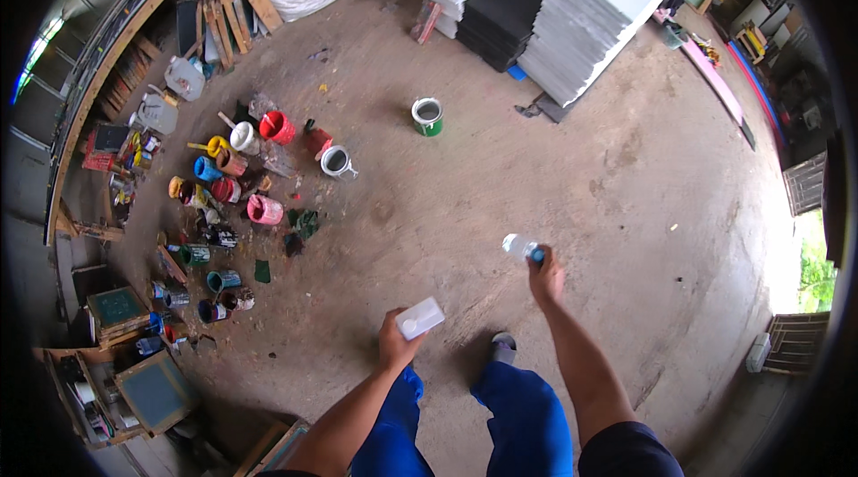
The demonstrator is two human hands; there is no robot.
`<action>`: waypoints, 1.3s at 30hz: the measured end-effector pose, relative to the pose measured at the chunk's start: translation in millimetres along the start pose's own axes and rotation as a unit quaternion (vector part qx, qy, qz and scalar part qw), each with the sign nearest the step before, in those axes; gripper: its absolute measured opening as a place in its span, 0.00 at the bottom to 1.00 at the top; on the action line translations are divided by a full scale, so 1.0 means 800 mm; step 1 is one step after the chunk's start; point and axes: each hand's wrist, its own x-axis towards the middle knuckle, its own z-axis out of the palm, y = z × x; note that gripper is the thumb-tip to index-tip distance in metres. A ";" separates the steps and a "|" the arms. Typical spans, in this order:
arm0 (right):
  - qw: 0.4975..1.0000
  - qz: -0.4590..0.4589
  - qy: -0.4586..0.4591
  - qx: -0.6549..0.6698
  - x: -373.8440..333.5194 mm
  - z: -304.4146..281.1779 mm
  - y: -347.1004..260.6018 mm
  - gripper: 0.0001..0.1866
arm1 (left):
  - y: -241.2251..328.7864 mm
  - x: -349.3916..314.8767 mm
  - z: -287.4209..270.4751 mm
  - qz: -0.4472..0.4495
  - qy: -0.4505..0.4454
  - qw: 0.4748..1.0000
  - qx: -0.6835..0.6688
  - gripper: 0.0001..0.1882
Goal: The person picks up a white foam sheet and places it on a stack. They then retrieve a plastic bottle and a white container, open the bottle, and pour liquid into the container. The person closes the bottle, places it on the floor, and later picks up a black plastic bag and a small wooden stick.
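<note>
My left hand holds a small white rectangular plastic container with a round opening on top, out in front of my legs. My right hand grips a small clear plastic bottle by its blue-capped end, with the bottle pointing up and to the left. Both hands are above a bare concrete floor. My legs in blue trousers and one shoe show below the hands.
Several paint cans, pots and cups in many colours stand at the left. A green can stands alone further off. Stacks of white and black boards rise at the back. Wooden frames lie lower left.
</note>
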 end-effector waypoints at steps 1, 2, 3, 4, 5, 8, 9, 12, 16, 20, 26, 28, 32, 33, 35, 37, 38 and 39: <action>1.000 0.010 -0.009 0.007 -0.013 -0.018 -0.012 0.20 | 0.014 -0.013 -0.006 -0.023 0.005 1.000 -0.005 0.32; 1.000 0.023 -0.015 -0.001 -0.027 -0.035 -0.024 0.20 | 0.030 -0.028 -0.011 -0.014 0.018 1.000 -0.006 0.32; 0.999 0.034 -0.022 0.017 -0.038 -0.053 -0.033 0.20 | 0.047 -0.043 -0.019 -0.021 0.024 0.999 -0.004 0.32; 0.997 0.062 -0.027 0.039 -0.047 -0.069 -0.042 0.20 | 0.065 -0.055 -0.025 -0.030 0.030 0.999 -0.012 0.31; 0.997 0.067 -0.035 0.032 -0.056 -0.087 -0.048 0.20 | 0.083 -0.064 -0.027 -0.036 0.041 0.998 -0.015 0.30; 0.995 0.074 -0.070 0.012 -0.077 -0.142 -0.061 0.21 | 0.141 -0.092 -0.029 -0.072 0.049 0.996 -0.001 0.30; 0.994 0.069 -0.079 0.002 -0.081 -0.162 -0.064 0.21 | 0.161 -0.096 -0.029 -0.057 0.051 0.997 -0.003 0.30; 0.991 0.083 -0.103 -0.019 -0.093 -0.215 -0.074 0.21 | 0.222 -0.109 -0.027 -0.050 0.050 0.997 -0.015 0.31; 0.991 0.077 -0.106 -0.009 -0.106 -0.269 -0.087 0.21 | 0.281 -0.123 -0.016 -0.051 0.051 0.997 0.000 0.33; 0.987 0.035 -0.154 -0.024 -0.117 -0.312 -0.098 0.22 | 0.316 -0.150 -0.004 -0.040 0.083 0.995 0.024 0.35; 0.980 -0.050 -0.191 -0.020 -0.131 -0.354 -0.138 0.21 | 0.353 -0.203 -0.010 -0.081 0.126 0.988 -0.020 0.33; 0.980 -0.064 -0.186 0.013 -0.137 -0.362 -0.160 0.21 | 0.359 -0.224 -0.021 -0.088 0.131 0.987 0.009 0.33; 0.985 -0.063 -0.152 0.050 -0.146 -0.379 -0.198 0.21 | 0.369 -0.261 -0.030 -0.118 0.121 0.985 0.043 0.31; 0.985 -0.057 -0.153 0.051 -0.144 -0.382 -0.205 0.21 | 0.374 -0.264 -0.031 -0.107 0.125 0.986 0.030 0.31; 0.987 -0.044 -0.145 0.059 -0.142 -0.388 -0.213 0.22 | 0.388 -0.272 -0.033 -0.091 0.121 0.988 0.013 0.32; 0.988 -0.047 -0.132 0.061 -0.134 -0.395 -0.215 0.22 | 0.410 -0.268 -0.030 -0.079 0.119 0.990 -0.006 0.32; 0.989 -0.063 -0.117 0.060 -0.122 -0.397 -0.214 0.23 | 0.423 -0.259 -0.025 -0.079 0.115 0.990 -0.002 0.33; 0.989 -0.058 -0.121 0.066 -0.110 -0.399 -0.212 0.23 | 0.437 -0.250 -0.018 -0.080 0.112 0.990 -0.001 0.33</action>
